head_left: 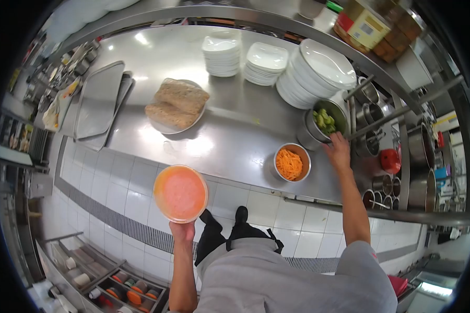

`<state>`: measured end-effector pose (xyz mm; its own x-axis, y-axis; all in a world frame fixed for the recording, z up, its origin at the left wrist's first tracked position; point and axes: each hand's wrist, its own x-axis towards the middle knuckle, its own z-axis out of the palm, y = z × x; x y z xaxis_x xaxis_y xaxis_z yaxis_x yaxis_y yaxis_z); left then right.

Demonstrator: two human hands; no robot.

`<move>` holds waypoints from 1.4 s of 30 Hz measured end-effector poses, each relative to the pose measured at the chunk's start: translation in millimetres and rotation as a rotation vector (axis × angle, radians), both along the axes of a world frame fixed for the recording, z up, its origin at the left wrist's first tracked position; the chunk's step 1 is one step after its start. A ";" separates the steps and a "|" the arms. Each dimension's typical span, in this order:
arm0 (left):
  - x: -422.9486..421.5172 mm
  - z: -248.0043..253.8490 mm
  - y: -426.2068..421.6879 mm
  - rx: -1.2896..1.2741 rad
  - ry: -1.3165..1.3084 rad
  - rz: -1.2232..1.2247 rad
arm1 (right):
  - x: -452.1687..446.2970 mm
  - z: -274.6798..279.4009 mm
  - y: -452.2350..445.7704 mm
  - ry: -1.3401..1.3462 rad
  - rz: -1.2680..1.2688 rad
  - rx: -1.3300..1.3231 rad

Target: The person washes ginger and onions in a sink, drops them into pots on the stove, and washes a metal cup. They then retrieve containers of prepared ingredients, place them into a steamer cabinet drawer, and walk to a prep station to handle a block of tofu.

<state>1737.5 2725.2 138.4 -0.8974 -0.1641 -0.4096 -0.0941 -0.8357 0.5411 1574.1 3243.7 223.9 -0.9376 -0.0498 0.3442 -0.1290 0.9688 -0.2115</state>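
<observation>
My left hand (182,229) holds a round tub (180,193) from below, out in front of the steel counter's near edge. The tub looks pinkish orange from above; whether that is a lid or its contents I cannot tell. At the counter's right end, my right hand (339,152) has its fingers curled at the near rim of a steel pot (340,112). Chopped green vegetables (325,121) lie inside that pot, which appears to sit in or on another steel pot (307,136). Beside it stands a steel pot (306,172) filled with shredded carrot (289,164).
Stacks of white plates (222,58) line the counter's back. Two brown, wrapped-looking blocks (178,101) rest on a plate. Metal trays (96,99) lie at left. A rail (386,125) and pots border the right; a shelf edge (203,11) runs overhead.
</observation>
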 end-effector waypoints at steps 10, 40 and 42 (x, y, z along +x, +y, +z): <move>31.2 13.7 -82.4 0.000 -0.044 0.178 | 55.2 87.4 -34.5 0.131 0.056 0.171; 53.0 22.0 -391.6 -0.070 -0.112 0.746 | -410.3 24.0 -601.7 0.053 0.271 0.050; 41.8 25.1 -396.9 -0.045 -0.084 0.779 | -463.1 -10.6 -623.2 0.098 0.184 0.083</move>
<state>1779.3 2328.3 163.5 -0.4826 -0.7518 -0.4492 0.4681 -0.6550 0.5932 1111.0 2620.5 213.3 -0.8725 -0.2487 0.4206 -0.3212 0.9406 -0.1101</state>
